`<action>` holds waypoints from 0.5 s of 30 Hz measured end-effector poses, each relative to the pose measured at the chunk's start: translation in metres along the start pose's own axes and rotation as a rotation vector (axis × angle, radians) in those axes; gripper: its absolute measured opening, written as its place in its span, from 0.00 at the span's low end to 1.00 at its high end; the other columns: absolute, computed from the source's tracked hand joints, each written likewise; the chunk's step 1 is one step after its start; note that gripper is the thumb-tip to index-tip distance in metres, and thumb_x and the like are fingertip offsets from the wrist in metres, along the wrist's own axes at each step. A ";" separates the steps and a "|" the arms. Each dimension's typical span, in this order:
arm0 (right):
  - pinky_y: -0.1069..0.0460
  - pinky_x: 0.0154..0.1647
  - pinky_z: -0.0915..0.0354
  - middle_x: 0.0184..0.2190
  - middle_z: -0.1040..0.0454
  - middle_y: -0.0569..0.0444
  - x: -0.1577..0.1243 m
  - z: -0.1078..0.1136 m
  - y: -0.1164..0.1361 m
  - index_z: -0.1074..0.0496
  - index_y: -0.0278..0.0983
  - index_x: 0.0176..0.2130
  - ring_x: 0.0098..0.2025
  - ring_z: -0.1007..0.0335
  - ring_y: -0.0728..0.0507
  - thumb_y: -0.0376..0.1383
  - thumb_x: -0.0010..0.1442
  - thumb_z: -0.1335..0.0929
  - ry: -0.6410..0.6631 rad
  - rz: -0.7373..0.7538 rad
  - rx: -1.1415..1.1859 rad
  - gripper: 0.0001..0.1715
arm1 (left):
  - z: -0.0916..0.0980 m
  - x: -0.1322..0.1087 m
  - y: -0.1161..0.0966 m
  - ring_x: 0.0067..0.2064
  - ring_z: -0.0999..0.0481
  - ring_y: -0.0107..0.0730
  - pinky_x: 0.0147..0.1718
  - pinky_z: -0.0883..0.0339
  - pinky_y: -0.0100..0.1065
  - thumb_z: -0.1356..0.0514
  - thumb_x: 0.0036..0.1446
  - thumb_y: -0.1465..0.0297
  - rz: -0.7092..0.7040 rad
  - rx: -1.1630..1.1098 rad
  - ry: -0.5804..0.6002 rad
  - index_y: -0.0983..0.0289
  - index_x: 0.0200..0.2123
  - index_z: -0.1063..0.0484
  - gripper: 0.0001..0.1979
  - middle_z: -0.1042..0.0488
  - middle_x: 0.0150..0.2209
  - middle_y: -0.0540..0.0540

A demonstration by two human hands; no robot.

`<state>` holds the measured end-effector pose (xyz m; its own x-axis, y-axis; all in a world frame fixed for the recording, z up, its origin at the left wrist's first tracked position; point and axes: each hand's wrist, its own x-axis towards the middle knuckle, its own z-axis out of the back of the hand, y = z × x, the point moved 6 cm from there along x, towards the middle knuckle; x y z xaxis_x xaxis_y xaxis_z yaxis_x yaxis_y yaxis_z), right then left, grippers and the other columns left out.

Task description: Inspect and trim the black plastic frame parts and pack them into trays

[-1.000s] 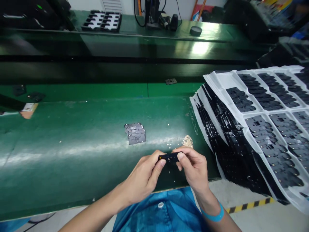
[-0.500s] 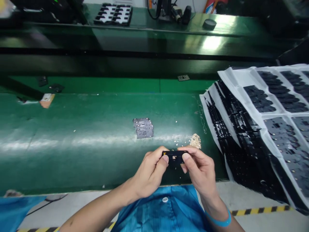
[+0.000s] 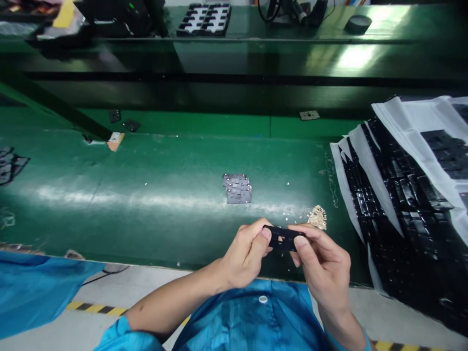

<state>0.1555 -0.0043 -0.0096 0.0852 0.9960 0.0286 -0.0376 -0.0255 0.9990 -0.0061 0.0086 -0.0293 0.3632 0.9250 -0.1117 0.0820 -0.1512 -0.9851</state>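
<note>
A small flat black plastic plate (image 3: 286,238) with a cut-out in its middle is held level above the bench's front edge. My left hand (image 3: 245,254) pinches its left end between thumb and fingers. At the other end, my right hand (image 3: 323,261) grips the plate with thumb and index finger. Just beyond my right hand lies a heap of tiny beige bits (image 3: 317,217), with a few strays beside it. Farther off, an overlapping row of similar dark plates (image 3: 238,189) rests on the green bench (image 3: 175,204).
Stacked black trays with white liners (image 3: 398,195) crowd the right side, plates in the top one. Dark parts (image 3: 12,165) lie far left. A green post (image 3: 73,105) stands at left, near a raised shelf (image 3: 219,58). A single plate (image 3: 309,115) lies below the shelf.
The view has turned left, so everything appears farther right and dark parts show at the far left. Both hands still hold the plate, which is now slightly tilted.
</note>
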 end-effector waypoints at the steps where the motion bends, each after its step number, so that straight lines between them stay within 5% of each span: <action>1: 0.58 0.20 0.32 0.30 0.23 0.57 0.000 0.000 0.000 0.16 0.40 0.47 0.20 0.31 0.53 0.33 0.71 0.29 0.003 0.003 -0.006 0.09 | 0.000 0.000 0.001 0.23 0.41 0.24 0.25 0.42 0.28 0.52 0.77 0.55 0.011 -0.005 0.000 0.61 0.34 0.38 0.21 0.44 0.23 0.44; 11: 0.53 0.30 0.25 0.42 0.18 0.51 -0.015 -0.005 0.009 0.19 0.43 0.56 0.30 0.23 0.48 0.24 0.66 0.28 0.048 0.310 -0.311 0.23 | 0.002 0.002 0.013 0.22 0.49 0.22 0.21 0.54 0.26 0.47 0.71 0.56 0.243 -0.237 -0.125 0.61 0.28 0.41 0.21 0.47 0.21 0.43; 15: 0.55 0.25 0.28 0.31 0.22 0.55 -0.006 -0.008 0.001 0.18 0.41 0.54 0.23 0.27 0.50 0.29 0.70 0.29 0.111 0.101 -0.145 0.16 | 0.003 -0.001 0.009 0.20 0.45 0.23 0.19 0.51 0.26 0.48 0.70 0.58 0.303 -0.236 -0.191 0.60 0.27 0.42 0.19 0.43 0.18 0.43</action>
<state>0.1472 -0.0096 -0.0095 -0.0360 0.9925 0.1166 -0.1835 -0.1212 0.9755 -0.0091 0.0073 -0.0387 0.2273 0.8711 -0.4354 0.2161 -0.4810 -0.8497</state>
